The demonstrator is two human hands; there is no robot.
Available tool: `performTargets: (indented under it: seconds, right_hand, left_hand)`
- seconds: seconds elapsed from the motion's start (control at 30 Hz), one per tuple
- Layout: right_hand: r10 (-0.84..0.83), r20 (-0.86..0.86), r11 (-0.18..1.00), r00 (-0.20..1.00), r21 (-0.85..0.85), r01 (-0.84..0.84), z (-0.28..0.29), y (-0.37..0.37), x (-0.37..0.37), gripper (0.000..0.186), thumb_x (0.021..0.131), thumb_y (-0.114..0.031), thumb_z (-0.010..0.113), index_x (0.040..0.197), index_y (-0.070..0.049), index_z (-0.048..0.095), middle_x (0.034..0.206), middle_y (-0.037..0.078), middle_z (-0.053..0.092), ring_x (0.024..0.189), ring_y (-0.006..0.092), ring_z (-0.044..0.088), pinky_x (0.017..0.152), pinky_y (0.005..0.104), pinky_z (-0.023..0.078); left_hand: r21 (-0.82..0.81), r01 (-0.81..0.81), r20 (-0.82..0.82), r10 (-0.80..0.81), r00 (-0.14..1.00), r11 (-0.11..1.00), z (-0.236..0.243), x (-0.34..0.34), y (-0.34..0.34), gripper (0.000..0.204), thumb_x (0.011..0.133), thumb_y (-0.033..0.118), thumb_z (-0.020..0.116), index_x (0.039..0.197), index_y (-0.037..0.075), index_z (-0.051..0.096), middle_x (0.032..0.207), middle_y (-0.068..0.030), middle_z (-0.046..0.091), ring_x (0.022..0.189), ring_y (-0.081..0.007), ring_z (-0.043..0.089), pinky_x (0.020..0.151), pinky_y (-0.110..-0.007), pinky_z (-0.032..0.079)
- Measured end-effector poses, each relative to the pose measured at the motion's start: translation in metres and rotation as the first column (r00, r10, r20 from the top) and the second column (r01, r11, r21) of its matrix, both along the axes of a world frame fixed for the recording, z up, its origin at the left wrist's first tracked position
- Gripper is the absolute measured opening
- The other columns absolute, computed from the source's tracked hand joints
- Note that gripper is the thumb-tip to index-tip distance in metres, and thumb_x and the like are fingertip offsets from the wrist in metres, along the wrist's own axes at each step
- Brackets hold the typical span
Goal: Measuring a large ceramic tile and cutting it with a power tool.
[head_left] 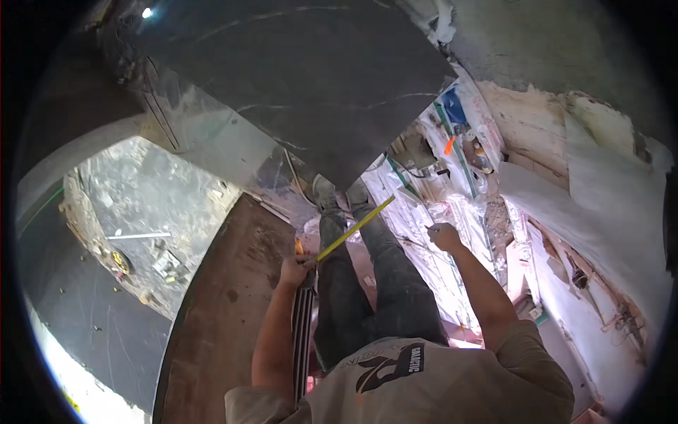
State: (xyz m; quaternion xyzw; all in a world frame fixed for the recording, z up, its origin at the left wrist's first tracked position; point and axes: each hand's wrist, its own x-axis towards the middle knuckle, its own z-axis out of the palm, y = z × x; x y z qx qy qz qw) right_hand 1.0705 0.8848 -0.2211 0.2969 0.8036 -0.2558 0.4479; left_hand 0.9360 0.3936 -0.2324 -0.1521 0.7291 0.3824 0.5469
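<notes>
My left hand is closed around a tape measure, whose orange-marked case partly shows above the fingers. Its yellow blade sticks out up and to the right, across my legs, with the tip in the air. On the right, my right hand is held away from the blade with its fingers curled in. A small dark tip pokes out of that hand; what it belongs to is too small to tell. In front of me, a large dark slab with white veins comes to a corner near my shoes.
White plastic sheeting covers ground on the right, with an orange piece and a blue item farther off. A brown curved panel stands on my left. Beyond it, debris and a light strip lie on a dusty floor.
</notes>
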Motion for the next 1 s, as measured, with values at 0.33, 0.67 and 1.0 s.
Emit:
performTargets:
  seconds: [0.33, 0.67, 1.0]
  right_hand:
    - [-0.235, -0.179, 0.969, 0.955, -0.116, 0.217, 0.107, -0.024, -0.044, 0.037, 0.085, -0.040, 0.061, 0.091, -0.006, 0.075, 0.081, 0.015, 0.072, 0.077, 0.0310, 0.070, 0.072, 0.0429, 0.052]
    - [-0.099, -0.267, 0.993, 0.959, 0.041, 0.114, 0.151, 0.021, 0.004, 0.055, 0.089, -0.051, 0.059, 0.071, 0.002, 0.064, 0.062, 0.017, 0.062, 0.058, 0.0296, 0.063, 0.059, 0.0463, 0.048]
    - [-0.142, -0.474, 0.971, 0.869, 0.103, 0.215, 0.158, 0.048, -0.069, 0.047, 0.090, -0.042, 0.055, 0.068, -0.002, 0.067, 0.055, 0.009, 0.058, 0.048, 0.0237, 0.059, 0.052, 0.0428, 0.049]
  left_hand:
    - [-0.037, -0.062, -0.058, 0.060, 0.997, 0.997, 0.118, -0.019, -0.012, 0.020, 0.082, 0.019, 0.076, 0.094, 0.003, 0.078, 0.079, -0.0042, 0.074, 0.072, -0.0116, 0.066, 0.069, -0.030, 0.053]
    - [-0.112, 0.003, -0.251, -0.031, 0.967, 0.994, 0.245, -0.053, -0.018, 0.029, 0.080, 0.028, 0.076, 0.098, 0.005, 0.078, 0.080, -0.0117, 0.074, 0.072, -0.0159, 0.069, 0.073, -0.034, 0.055]
    - [-0.139, -0.068, -0.331, 0.019, 0.944, 0.988, 0.195, -0.128, -0.087, 0.032, 0.071, 0.033, 0.083, 0.092, 0.009, 0.078, 0.085, -0.0114, 0.074, 0.078, -0.0216, 0.071, 0.076, -0.037, 0.055]
